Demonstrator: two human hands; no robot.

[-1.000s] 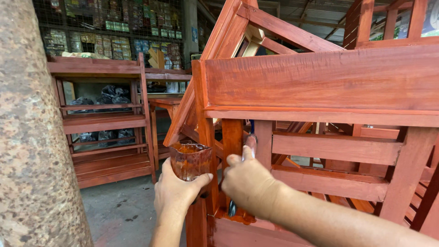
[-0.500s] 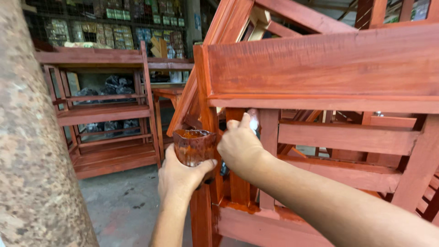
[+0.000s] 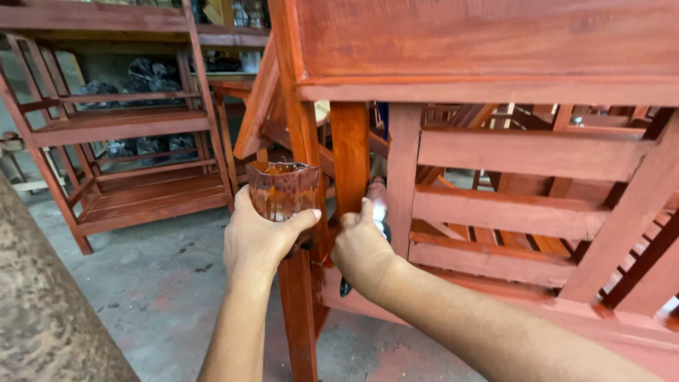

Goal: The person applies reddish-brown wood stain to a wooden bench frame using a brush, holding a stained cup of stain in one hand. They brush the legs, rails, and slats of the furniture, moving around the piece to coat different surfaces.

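My left hand (image 3: 258,240) grips a small stain-smeared plastic cup (image 3: 283,187) of reddish-brown stain, held up beside a corner post of the red-stained wooden frame (image 3: 495,42). My right hand (image 3: 364,247) is closed around a paintbrush handle (image 3: 344,285), whose dark end pokes out below the fist. The brush head (image 3: 378,194) reaches up into the gap between two upright slats (image 3: 350,152). The bristles are mostly hidden behind the slat.
Horizontal rails (image 3: 523,152) of the frame fill the right side. A red-stained wooden shelf rack (image 3: 120,127) stands at the left on a grey concrete floor (image 3: 148,283). A rough mottled post (image 3: 42,318) rises at the lower left corner.
The view has dropped and moved closer to the frame. My right hand has shifted lower with the brush between the slats. The cup stays held in my left hand.
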